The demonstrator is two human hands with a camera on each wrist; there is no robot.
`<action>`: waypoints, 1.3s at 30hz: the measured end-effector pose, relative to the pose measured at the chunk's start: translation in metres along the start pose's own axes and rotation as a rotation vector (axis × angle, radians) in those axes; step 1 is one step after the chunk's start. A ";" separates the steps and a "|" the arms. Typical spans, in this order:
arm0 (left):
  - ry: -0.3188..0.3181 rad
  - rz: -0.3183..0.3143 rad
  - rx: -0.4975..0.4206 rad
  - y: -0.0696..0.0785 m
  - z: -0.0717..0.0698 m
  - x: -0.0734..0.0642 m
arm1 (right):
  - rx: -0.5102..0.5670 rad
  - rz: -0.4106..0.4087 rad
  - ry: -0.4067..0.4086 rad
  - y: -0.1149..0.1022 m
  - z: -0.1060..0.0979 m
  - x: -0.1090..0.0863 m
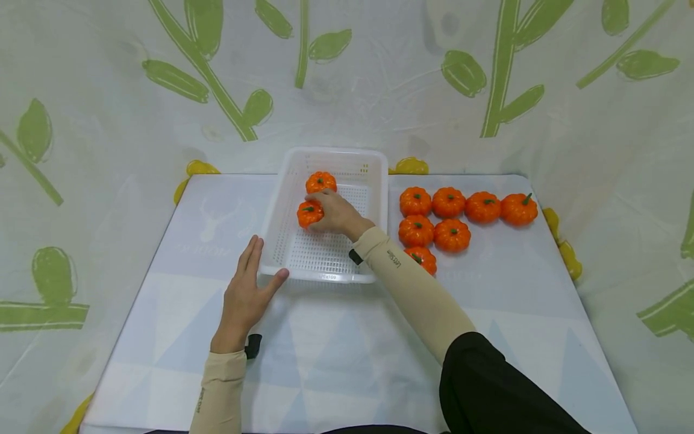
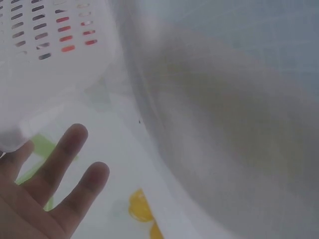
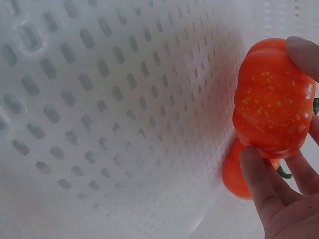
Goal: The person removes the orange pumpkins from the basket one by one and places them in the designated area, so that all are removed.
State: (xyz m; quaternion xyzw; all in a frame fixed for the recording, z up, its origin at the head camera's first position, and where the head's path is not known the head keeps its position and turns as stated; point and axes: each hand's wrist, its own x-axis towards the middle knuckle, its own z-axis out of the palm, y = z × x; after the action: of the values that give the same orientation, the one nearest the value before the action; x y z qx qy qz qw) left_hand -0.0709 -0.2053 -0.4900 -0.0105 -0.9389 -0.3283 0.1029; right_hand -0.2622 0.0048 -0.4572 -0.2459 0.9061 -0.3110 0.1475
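Note:
A white perforated plastic basket (image 1: 317,278) stands at the far side of the table. Inside it, my right hand (image 1: 337,216) grips a small orange toy pumpkin (image 1: 308,215) with a green stem. The right wrist view shows thumb and fingertips around this pumpkin (image 3: 271,97), above the basket's holed floor. Another orange pumpkin (image 1: 321,180) is in the basket just beyond the hand. My left hand (image 1: 246,304) is at the basket's front left corner, thumb at the front rim and fingers extended along the side. In the left wrist view its fingers (image 2: 62,154) are spread beside the basket wall.
Several orange pumpkins (image 1: 449,202) sit in rows on the table right of the basket; the right forearm partly covers the nearest one (image 1: 422,258). A pale cloth with blue triangles covers the table (image 1: 325,355). Behind it hangs a leaf-patterned sheet (image 1: 368,90).

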 end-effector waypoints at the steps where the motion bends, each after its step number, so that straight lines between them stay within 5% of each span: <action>1: 0.000 0.000 0.000 0.000 0.000 0.000 | 0.000 -0.002 0.004 0.000 -0.001 0.000; 16: 0.004 0.006 0.019 0.000 0.000 0.001 | 0.081 -0.080 0.145 -0.009 -0.009 -0.007; 29: -0.006 -0.006 0.020 0.001 0.000 0.001 | 0.021 -0.194 0.154 -0.031 -0.014 -0.037; 39: -0.012 -0.009 0.023 0.000 0.000 0.000 | 0.015 -0.283 0.234 -0.035 -0.035 -0.063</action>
State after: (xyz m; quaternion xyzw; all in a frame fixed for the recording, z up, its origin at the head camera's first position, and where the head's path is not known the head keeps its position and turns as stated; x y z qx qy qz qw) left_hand -0.0704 -0.2055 -0.4901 -0.0073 -0.9433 -0.3177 0.0958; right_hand -0.2116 0.0319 -0.4014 -0.3319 0.8712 -0.3618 -0.0023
